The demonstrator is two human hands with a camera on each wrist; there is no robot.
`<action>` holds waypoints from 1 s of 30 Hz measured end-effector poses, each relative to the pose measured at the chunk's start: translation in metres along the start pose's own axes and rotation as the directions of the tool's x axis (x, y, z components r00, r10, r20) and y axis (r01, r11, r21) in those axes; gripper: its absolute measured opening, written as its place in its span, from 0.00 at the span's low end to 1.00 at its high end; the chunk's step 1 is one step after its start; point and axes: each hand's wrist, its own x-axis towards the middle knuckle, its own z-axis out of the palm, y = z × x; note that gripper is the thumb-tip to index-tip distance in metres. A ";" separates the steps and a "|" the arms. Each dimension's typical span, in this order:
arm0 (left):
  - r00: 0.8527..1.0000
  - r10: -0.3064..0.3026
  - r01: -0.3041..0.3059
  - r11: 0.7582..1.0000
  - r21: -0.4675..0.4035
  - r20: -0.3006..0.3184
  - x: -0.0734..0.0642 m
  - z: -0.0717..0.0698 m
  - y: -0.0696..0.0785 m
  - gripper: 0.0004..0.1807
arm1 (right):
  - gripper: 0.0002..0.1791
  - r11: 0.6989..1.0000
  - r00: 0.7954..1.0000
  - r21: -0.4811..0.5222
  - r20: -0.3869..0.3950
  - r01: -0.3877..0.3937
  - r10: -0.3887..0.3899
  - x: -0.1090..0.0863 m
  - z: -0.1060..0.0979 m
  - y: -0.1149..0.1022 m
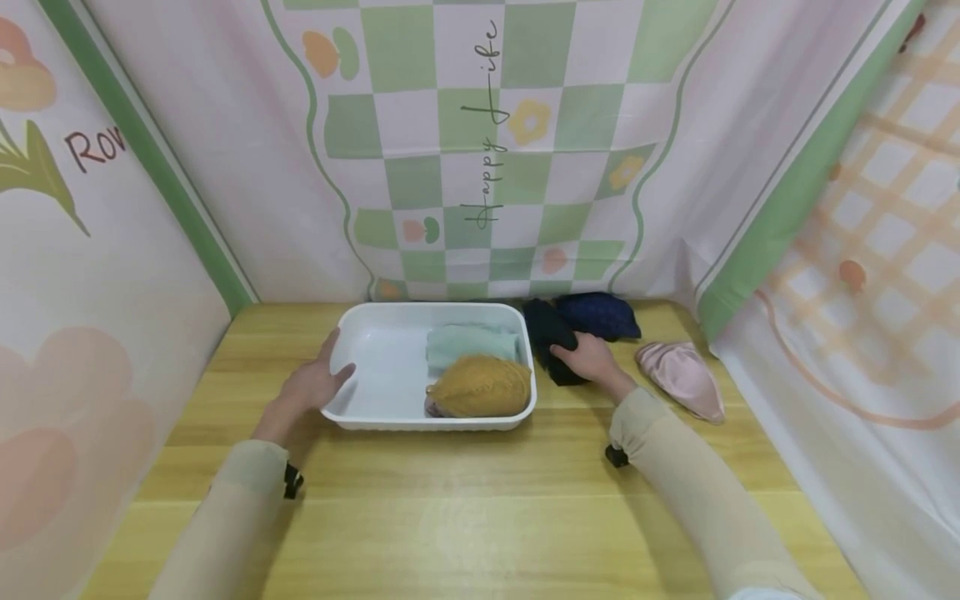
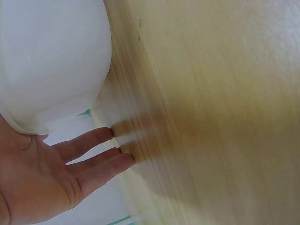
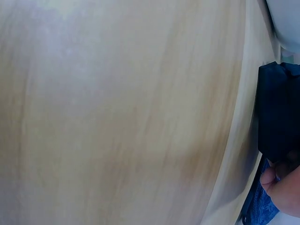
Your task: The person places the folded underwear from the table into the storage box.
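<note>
My left hand (image 1: 309,385) is at the left end of a white plastic tray (image 1: 382,422), its thumb over the rim. In the left wrist view its other fingers (image 2: 89,143) reach out fairly straight near the table. A dark, almost black folded cloth garment (image 1: 553,333) lies just right of the tray, and my right hand (image 1: 592,360) pinches its near right side. Inside the tray are a mint-green folded cloth (image 1: 468,343) and a rounded mustard garment (image 1: 483,387), which looks like a folded bra. Part of the right hand is outside the right wrist view.
Behind the dark garment lies a navy, lacy garment (image 1: 603,317). A pale pink cup-shaped garment (image 1: 684,377) rests farther right, beside the right forearm. Everything stands on a wooden table (image 1: 465,517); a patterned curtain (image 1: 480,167) hangs along its back edge.
</note>
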 end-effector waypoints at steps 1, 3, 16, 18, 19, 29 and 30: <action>1.000 -0.001 0.001 1.000 -0.002 0.001 0.000 0.000 0.000 0.46 | 0.42 1.000 1.000 0.001 0.000 -0.002 0.002 0.000 0.000 0.000; 1.000 -0.003 0.003 1.000 -0.005 0.001 -0.001 0.000 0.001 0.46 | 0.41 1.000 1.000 0.006 -0.004 0.000 0.001 -0.002 -0.001 0.000; 1.000 0.005 -0.005 1.000 0.011 0.001 0.000 0.001 0.000 0.47 | 0.39 0.998 1.000 0.060 -0.007 0.001 -0.001 -0.010 -0.011 -0.006; 1.000 0.008 -0.008 1.000 0.015 0.001 0.000 0.000 0.000 0.47 | 0.38 0.998 1.000 0.065 -0.010 0.003 -0.003 -0.010 -0.011 -0.006; 1.000 0.009 -0.009 1.000 0.016 0.000 0.000 0.000 0.000 0.47 | 0.37 0.997 1.000 0.071 -0.011 0.004 -0.004 -0.010 -0.012 -0.007; 1.000 0.019 -0.019 1.000 0.022 -0.001 -0.002 0.000 0.001 0.47 | 0.39 0.995 1.000 0.098 -0.029 0.014 -0.011 -0.012 -0.016 -0.010; 1.000 0.017 -0.017 1.000 0.019 0.001 -0.002 -0.001 0.001 0.47 | 0.39 0.995 0.999 0.098 -0.031 0.014 -0.011 -0.012 -0.016 -0.010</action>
